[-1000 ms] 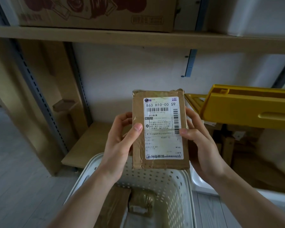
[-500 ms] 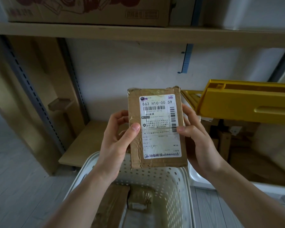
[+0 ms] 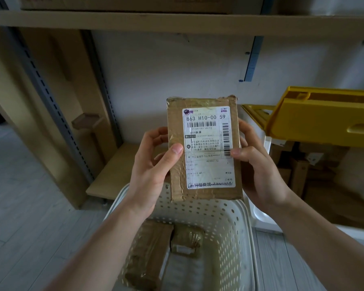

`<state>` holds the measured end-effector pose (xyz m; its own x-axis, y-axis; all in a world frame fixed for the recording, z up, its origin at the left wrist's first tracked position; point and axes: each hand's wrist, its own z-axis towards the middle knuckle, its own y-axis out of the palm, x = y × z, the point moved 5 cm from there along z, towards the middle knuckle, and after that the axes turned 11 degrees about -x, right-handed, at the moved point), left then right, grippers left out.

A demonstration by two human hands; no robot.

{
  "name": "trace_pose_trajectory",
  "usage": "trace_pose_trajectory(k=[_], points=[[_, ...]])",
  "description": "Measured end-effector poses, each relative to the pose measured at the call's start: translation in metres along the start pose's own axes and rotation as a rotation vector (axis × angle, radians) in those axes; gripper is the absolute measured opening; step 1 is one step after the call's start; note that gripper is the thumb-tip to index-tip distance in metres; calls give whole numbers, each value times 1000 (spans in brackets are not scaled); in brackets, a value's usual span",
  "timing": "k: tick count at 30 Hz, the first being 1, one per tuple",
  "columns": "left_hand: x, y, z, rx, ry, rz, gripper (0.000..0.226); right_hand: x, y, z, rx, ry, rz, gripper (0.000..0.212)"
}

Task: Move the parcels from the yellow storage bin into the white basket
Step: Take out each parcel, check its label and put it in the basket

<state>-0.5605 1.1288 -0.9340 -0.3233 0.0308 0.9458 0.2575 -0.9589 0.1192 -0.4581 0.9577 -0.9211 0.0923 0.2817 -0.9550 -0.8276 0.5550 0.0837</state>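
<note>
I hold a flat brown cardboard parcel [image 3: 204,148] with a white shipping label upright in front of me, above the white perforated basket [image 3: 223,223]. My left hand [image 3: 153,169] grips its left edge, thumb on the front. My right hand [image 3: 259,166] grips its right edge, thumb on the label. Two taped brown parcels [image 3: 149,255] [image 3: 187,240] lie in the basket's bottom. The yellow storage bin [image 3: 324,118] is at the right, with its yellow lid raised and cardboard parcels [image 3: 298,175] below it.
A wooden shelf board [image 3: 177,19] runs overhead with a cardboard box on it. Metal shelf uprights [image 3: 57,114] and a wooden frame stand at the left. A low wooden board [image 3: 118,175] lies behind the basket. Grey plank floor [image 3: 29,206] spreads to the left.
The parcel and both hands have stayed in nearly the same hold; the view has shifted slightly, with the parcel sitting a little lower and leftward in the frame.
</note>
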Motion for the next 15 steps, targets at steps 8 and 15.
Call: trace_pose_trajectory(k=[8, 15], points=[[-3, -9, 0, 21, -26, -32, 56, 7, 4, 13, -34, 8, 40, 63], [-2, -17, -3, -1, -45, -82, 42, 14, 9, 14, 5, 53, 72, 64]])
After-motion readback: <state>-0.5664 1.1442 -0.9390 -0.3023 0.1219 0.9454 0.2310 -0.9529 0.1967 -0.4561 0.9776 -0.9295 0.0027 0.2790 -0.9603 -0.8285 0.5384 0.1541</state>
